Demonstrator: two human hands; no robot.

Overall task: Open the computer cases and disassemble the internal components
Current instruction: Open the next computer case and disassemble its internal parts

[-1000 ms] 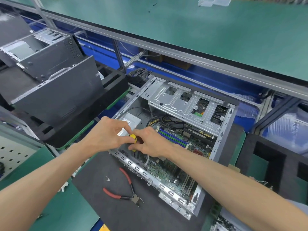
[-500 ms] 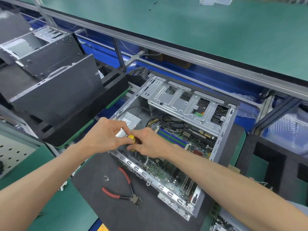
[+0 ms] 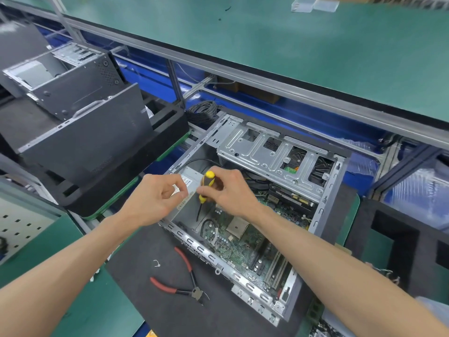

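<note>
- The open computer case (image 3: 323,207) lies on its side on a dark mat (image 3: 145,259) on the green table (image 3: 60,242), with its motherboard (image 3: 243,242) exposed.
- The right hand (image 3: 230,190) is clamped on a screwdriver (image 3: 206,184) with a yellow and black handle, fingers curled round it; its dark shaft slants down into the case, just beside the grey power supply (image 3: 187,188).
- The left hand (image 3: 155,198) hovers just beside the screwdriver, thumb and forefinger drawn together; whether they pinch anything, perhaps a small screw, I cannot tell.
- Red-handled pliers (image 3: 179,278) lie on the mat in front of the case, near a small white cable tie (image 3: 156,263).
- At the left, other dark computer cases (image 3: 85,137) lean in a black foam tray (image 3: 116,190).
- A silver drive cage (image 3: 274,154) spans the far part of the case.
</note>
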